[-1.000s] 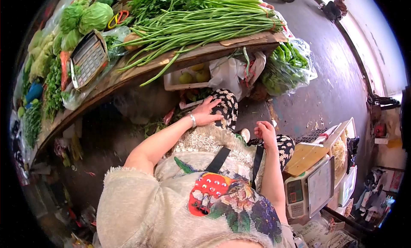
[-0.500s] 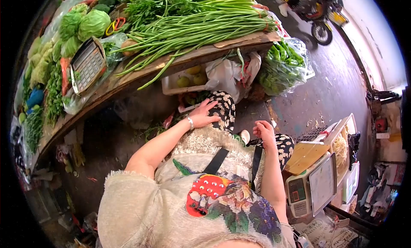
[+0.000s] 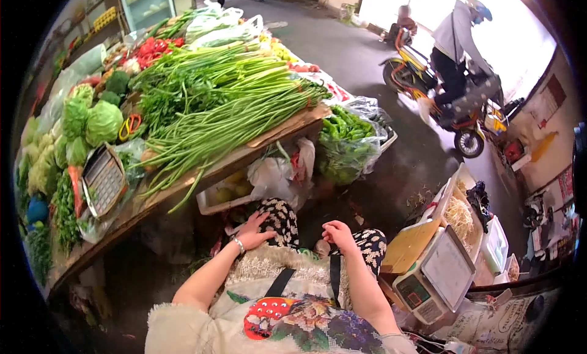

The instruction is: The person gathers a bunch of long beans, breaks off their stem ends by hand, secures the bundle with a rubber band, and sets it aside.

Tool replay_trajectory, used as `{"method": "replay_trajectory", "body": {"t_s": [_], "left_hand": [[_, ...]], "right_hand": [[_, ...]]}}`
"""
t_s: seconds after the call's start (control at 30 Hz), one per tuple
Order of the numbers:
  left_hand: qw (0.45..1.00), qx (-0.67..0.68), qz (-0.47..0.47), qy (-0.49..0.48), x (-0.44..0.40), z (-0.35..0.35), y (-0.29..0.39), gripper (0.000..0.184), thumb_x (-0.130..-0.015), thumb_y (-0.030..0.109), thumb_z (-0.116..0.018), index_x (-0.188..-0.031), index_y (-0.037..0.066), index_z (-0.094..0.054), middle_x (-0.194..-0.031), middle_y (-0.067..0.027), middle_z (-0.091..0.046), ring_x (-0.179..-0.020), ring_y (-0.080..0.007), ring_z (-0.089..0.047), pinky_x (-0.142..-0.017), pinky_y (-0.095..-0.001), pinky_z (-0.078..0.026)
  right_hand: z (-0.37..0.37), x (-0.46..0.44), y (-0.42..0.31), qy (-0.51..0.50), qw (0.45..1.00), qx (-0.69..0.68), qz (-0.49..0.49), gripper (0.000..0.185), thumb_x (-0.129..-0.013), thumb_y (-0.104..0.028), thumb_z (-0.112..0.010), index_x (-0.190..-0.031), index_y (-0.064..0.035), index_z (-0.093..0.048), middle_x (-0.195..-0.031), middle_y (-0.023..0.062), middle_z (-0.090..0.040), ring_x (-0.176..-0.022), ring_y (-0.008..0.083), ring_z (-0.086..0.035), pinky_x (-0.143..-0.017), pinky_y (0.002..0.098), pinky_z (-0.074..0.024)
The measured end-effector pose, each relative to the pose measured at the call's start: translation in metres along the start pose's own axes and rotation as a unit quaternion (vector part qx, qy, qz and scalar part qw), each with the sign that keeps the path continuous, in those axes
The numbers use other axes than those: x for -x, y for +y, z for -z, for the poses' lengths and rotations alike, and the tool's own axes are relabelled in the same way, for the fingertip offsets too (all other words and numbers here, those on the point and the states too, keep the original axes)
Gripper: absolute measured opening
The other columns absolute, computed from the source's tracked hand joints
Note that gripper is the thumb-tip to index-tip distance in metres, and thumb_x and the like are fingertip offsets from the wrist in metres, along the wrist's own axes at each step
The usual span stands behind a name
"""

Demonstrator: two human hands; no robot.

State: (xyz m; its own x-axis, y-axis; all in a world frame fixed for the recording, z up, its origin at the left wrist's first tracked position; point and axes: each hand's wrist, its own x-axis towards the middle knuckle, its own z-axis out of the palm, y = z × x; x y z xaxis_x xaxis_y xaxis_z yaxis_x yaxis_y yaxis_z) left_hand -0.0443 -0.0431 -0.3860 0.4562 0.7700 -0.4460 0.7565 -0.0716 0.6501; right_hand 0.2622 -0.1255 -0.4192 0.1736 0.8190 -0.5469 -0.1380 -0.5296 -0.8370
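Note:
My left hand point(image 3: 251, 233) lies on the left knee of my black flowered trousers point(image 3: 284, 222), its fingers spread and nothing in it. Over my right thigh, my right hand point(image 3: 338, 235) is loosely curled; nothing shows in its fingers. Ahead of both hands is a wooden stall table point(image 3: 257, 143) with a heap of long green beans point(image 3: 244, 131). A calculator point(image 3: 105, 180) leans at the table's near left, close to orange-and-yellow-handled scissors point(image 3: 129, 127) and cabbages point(image 3: 104, 123). Neither hand touches the vegetables.
To my right stand a weighing scale point(image 3: 449, 265), a wooden board point(image 3: 413, 249) and a box of pale shreds point(image 3: 458, 216). A plastic bag of green peppers point(image 3: 345, 137) sits beside the table's end. Beyond, a helmeted person point(image 3: 455, 48) sits on a yellow-and-black motorbike point(image 3: 403, 76).
My view has tilted up, bringing the rider and more of the street and table into sight. My left hand stays on the knee; my right hand remains curled above the thigh.

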Motion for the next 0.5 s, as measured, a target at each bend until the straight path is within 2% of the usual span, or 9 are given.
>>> {"method": "replay_trajectory", "body": {"t_s": [0.07,0.13,0.17,0.3,0.37,0.5], "left_hand": [[0.999,0.013,-0.027,0.025,-0.002,-0.004,-0.006,0.086,-0.077,0.054,-0.067,-0.145,0.015,-0.033,-0.152,-0.0206,-0.02,-0.138,-0.0351,-0.026,-0.11,-0.04,-0.03],[0.998,0.037,-0.039,0.026,-0.001,-0.004,-0.006,0.084,-0.078,0.054,-0.065,-0.147,0.018,-0.031,-0.153,-0.0207,-0.019,-0.141,-0.0347,-0.02,-0.113,-0.041,-0.023],[0.998,0.048,-0.038,0.032,0.0,-0.005,-0.006,0.083,-0.077,0.05,-0.067,-0.145,0.018,-0.034,-0.151,-0.023,-0.021,-0.14,-0.0352,-0.024,-0.113,-0.0388,-0.023],[0.998,0.05,-0.032,0.027,0.0,-0.006,-0.009,0.083,-0.077,0.051,-0.067,-0.145,0.017,-0.034,-0.151,-0.0226,-0.021,-0.14,-0.0354,-0.024,-0.113,-0.0389,-0.024],[0.998,-0.008,-0.042,0.049,-0.005,-0.01,-0.017,0.083,-0.076,0.055,-0.067,-0.144,0.019,-0.036,-0.152,-0.0209,-0.021,-0.132,-0.0347,-0.039,-0.105,-0.0374,-0.037],[0.997,-0.028,-0.045,0.054,-0.006,-0.01,-0.016,0.084,-0.076,0.056,-0.066,-0.145,0.019,-0.035,-0.153,-0.0195,-0.019,-0.133,-0.0336,-0.037,-0.106,-0.0367,-0.036]], "right_hand": [[0.002,-0.002,0.003,-0.008,1.0,-0.016,0.001,0.016,-0.091,-0.016,-0.058,-0.1,-0.0034,-0.063,-0.077,0.0059,-0.064,-0.062,0.0122,-0.059,-0.059,0.0247,-0.0499],[0.001,0.0,0.002,-0.011,1.0,-0.014,0.01,0.016,-0.09,-0.015,-0.058,-0.1,-0.003,-0.063,-0.077,0.0065,-0.064,-0.062,0.0128,-0.059,-0.059,0.025,-0.05],[0.002,-0.001,0.003,-0.012,1.0,-0.022,0.009,0.017,-0.09,-0.014,-0.058,-0.101,-0.0023,-0.062,-0.077,0.0069,-0.063,-0.062,0.0131,-0.059,-0.059,0.0253,-0.0502],[0.001,-0.001,0.005,-0.02,0.999,-0.028,0.026,0.018,-0.091,-0.014,-0.057,-0.101,-0.001,-0.062,-0.078,0.0071,-0.063,-0.063,0.0135,-0.06,-0.059,0.0253,-0.0506],[0.001,0.001,0.002,-0.014,0.999,-0.023,0.021,0.017,-0.091,-0.014,-0.056,-0.101,-0.0007,-0.062,-0.078,0.007,-0.063,-0.063,0.0137,-0.06,-0.059,0.025,-0.0508],[0.004,-0.006,0.011,-0.01,0.999,-0.01,0.032,0.017,-0.091,-0.014,-0.056,-0.101,-0.0009,-0.062,-0.078,0.0068,-0.063,-0.063,0.0135,-0.059,-0.059,0.0251,-0.0511]]}}
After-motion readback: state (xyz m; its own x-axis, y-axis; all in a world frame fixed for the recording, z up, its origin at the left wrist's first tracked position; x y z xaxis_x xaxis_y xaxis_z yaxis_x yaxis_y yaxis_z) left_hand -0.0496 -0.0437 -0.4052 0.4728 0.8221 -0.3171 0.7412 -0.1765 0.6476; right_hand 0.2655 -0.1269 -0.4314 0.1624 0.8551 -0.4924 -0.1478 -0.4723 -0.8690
